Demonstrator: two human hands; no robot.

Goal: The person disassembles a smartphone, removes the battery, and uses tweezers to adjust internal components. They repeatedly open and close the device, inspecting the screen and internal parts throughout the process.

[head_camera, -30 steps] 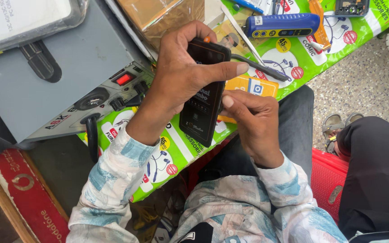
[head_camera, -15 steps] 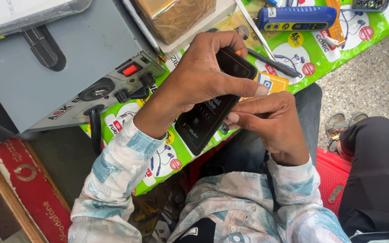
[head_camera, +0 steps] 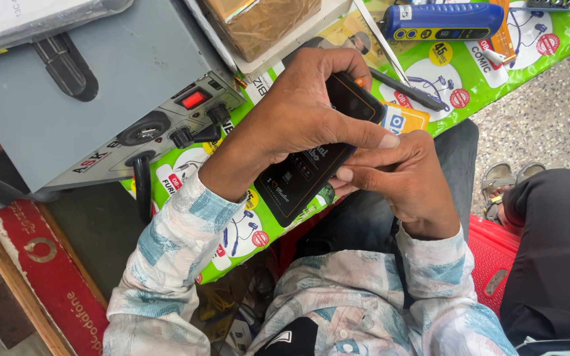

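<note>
Phone (head_camera: 311, 158) between both hands, above printed sheet (head_camera: 470, 72); metal box (head_camera: 100, 92) at left

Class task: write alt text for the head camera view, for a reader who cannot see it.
Two bare hands hold a black rectangular phone: the left hand grips its top, the right hand supports its side. Below lies a green printed sheet; a grey metal box with a red switch stands beside.

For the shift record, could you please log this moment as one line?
left hand: holds black phone | right hand: at phone edge | grey power unit beside | green printed mat beneath
</note>
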